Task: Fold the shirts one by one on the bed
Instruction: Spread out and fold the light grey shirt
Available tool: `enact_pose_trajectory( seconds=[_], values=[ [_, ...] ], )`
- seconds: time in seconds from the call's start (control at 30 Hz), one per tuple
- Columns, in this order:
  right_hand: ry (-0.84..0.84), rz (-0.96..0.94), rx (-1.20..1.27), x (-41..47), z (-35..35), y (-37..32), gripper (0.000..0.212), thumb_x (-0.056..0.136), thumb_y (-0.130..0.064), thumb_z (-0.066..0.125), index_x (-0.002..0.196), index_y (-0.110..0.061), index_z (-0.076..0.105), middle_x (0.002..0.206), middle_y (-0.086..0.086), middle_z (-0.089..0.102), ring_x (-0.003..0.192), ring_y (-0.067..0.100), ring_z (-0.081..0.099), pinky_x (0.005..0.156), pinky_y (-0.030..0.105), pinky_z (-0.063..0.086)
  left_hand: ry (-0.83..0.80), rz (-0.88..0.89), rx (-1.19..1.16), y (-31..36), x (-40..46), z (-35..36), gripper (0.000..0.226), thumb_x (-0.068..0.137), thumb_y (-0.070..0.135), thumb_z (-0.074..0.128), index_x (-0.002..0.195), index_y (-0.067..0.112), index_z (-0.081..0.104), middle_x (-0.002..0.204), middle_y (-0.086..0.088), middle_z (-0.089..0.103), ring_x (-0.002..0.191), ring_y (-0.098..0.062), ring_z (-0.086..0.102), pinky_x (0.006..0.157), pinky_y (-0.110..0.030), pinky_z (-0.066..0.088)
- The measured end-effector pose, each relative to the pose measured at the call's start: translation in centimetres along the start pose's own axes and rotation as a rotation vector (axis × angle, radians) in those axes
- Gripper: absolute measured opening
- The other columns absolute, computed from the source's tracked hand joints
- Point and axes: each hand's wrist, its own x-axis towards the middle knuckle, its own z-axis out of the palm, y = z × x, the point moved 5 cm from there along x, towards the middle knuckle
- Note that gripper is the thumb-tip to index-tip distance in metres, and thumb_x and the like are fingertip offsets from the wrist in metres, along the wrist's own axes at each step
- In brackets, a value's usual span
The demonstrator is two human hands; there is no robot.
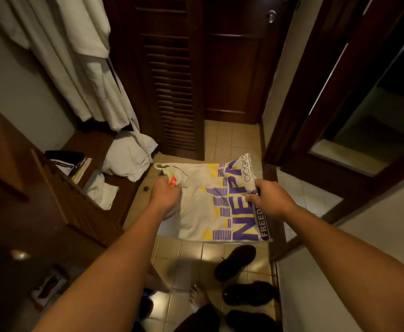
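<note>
Hands spread apart, left hand (165, 192) and right hand (265, 200) each gripping an edge of white cotton shirt with purple-yellow print (203, 207), above tan tiled floor (234, 140).

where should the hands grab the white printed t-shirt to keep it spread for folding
Grip the white printed t-shirt at its two far corners from above, as the left hand and right hand do now. It hangs spread between them, print facing up, so holding both corners keeps it flat.

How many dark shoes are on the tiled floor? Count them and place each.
3. One shoe lies just below the held shirt; a second shoe sits nearer the person; a third shoe is at the bottom edge. Others may be hidden out of frame.
</note>
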Motion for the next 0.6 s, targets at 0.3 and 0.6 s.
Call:
enact_pose_trajectory(
  seconds=[0.3,0.6],
  values=[
    [-0.103,-0.119,-0.036,15.3,-1.1,-8.6,0.034,0.098,-0.037,0.062,0.129,-0.024,0.057,0.119,-0.004,0.070,0.097,0.016,0.068,0.081,0.033,0.058,0.146,-0.066,-0.037,2.4,11.1,-4.1,0.025,0.094,0.005,0.055,0.118,0.005,0.063,0.117,-0.016,0.066,0.109,-0.039,0.060,0.092,-0.039,0.048],
    [-0.231,-0.264,-0.091,28.4,0.4,-16.7,0.033,0.098,-0.039,0.061,0.127,-0.023,0.057,0.117,-0.003,0.068,0.097,0.016,0.067,0.084,0.037,0.060,0.331,-0.211,-0.127,1.4,19.7,-9.2,0.031,0.096,0.005,0.059,0.127,0.004,0.060,0.119,-0.009,0.063,0.111,-0.028,0.059,0.088,-0.033,0.045]
  ],
)
